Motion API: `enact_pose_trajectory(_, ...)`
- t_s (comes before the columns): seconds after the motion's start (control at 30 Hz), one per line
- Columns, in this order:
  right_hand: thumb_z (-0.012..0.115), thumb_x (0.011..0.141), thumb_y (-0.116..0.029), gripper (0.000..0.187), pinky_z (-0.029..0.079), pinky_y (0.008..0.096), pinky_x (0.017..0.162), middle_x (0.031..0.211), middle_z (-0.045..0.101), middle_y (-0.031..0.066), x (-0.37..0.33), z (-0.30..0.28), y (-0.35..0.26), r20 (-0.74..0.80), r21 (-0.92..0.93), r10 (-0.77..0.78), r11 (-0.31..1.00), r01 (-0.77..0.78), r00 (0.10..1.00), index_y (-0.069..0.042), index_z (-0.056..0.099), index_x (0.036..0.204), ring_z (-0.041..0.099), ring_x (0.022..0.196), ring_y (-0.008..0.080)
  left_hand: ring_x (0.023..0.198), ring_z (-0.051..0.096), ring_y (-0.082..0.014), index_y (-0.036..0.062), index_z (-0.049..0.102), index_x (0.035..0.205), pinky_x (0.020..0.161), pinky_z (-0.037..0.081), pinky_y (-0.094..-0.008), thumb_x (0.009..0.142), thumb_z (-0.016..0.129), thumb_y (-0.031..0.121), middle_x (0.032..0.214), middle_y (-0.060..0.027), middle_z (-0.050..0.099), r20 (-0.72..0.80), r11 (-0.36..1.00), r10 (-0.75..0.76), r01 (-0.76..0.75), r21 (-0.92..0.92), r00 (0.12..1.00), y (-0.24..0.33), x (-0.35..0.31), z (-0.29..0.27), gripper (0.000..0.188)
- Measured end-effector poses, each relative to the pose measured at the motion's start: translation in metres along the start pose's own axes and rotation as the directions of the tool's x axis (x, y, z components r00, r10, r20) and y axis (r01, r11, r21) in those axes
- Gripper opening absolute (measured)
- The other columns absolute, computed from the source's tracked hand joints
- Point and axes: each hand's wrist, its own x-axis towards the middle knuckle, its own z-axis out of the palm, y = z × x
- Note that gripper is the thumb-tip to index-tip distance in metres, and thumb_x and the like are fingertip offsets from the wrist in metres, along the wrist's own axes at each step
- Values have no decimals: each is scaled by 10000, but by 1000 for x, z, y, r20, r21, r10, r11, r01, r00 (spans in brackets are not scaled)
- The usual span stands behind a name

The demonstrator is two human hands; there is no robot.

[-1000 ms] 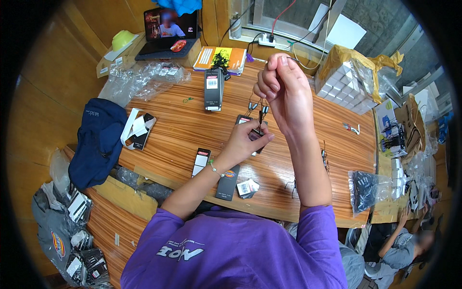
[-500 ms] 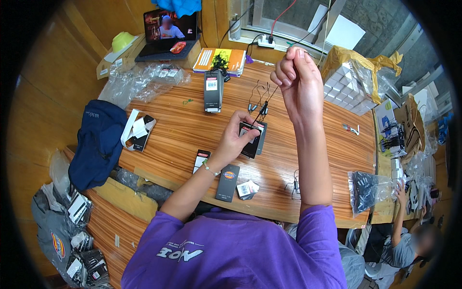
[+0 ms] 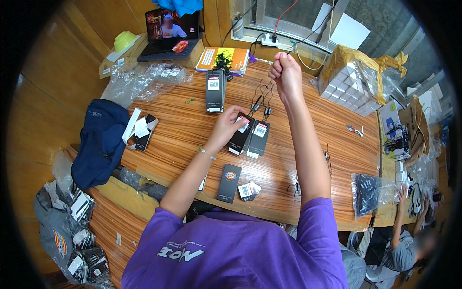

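My left hand (image 3: 228, 126) is closed at the upper end of a black hang tag (image 3: 237, 143), its thumb lying over the white sticker. Beside it, slightly overlapped, lies a small stack of dark grey hang tags (image 3: 258, 139). Black looped cords (image 3: 262, 98) with small toggles run up from these tags over the wood. Raised above the table, my right hand (image 3: 287, 77) is closed in a fist, and whatever its fingers hold is hidden. Nearer to me lie a grey tag with an oval logo (image 3: 229, 183) and a few small white-stickered tags (image 3: 249, 190).
A thick stack of strung tags (image 3: 215, 91) stands at the back, before orange notebooks (image 3: 233, 59) and a laptop (image 3: 171, 29). Wrapped white boxes (image 3: 349, 86), snips (image 3: 355, 130) and a bag of black pieces (image 3: 368, 192) are to the right, where a co-worker (image 3: 402, 250) sits. A navy bag (image 3: 98, 139) lies left.
My left hand has lowered the black tag leftward beside the grey stack. My right hand has shifted left, and the cord stretched between my hands no longer shows.
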Motion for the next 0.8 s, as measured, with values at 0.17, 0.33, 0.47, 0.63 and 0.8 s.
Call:
enact_pose_trajectory(0.17,373,946,-203,219,286,233,438,547,348,-31,30,-26,34,-52,-93,114,989,-118,992,-73,469,798,300,453,80,789,586,-78,7,517,1059,675,462,-189,815,579,0,864,-55,615,-20,995,-88,89,48,996,-22,14,-7,252)
enact_pose_trajectory(0.33,375,939,-197,217,286,239,402,537,354,-31,46,-46,63,-101,-139,165,974,-178,981,-69,472,794,318,426,84,731,571,-76,-7,562,1012,647,465,-186,781,600,-13,829,-39,601,-26,963,-99,102,248,995,-32,24,-11,234)
enact_pose_trajectory(0.47,387,933,-204,217,291,245,383,534,373,-23,56,-57,78,-129,-165,207,960,-227,970,-63,480,796,334,419,92,709,547,-85,0,599,986,646,465,-196,744,639,-2,849,-45,578,-50,895,4,19,446,999,-46,30,-15,245)
enact_pose_trajectory(0.63,374,937,-220,225,331,261,413,545,407,-10,65,-70,97,-130,-323,308,885,-334,942,-70,500,826,378,434,113,768,548,-186,21,610,990,685,458,-286,726,669,121,853,-92,536,-79,760,56,9,650,995,-44,28,-13,289)
enact_pose_trajectory(0.8,389,929,-224,213,393,277,442,556,447,-5,72,-81,122,-162,-395,442,790,-468,882,-81,518,837,430,451,129,720,527,-175,41,544,1114,671,455,-292,767,647,173,883,-90,530,-133,796,84,14,606,988,-23,10,-17,385)
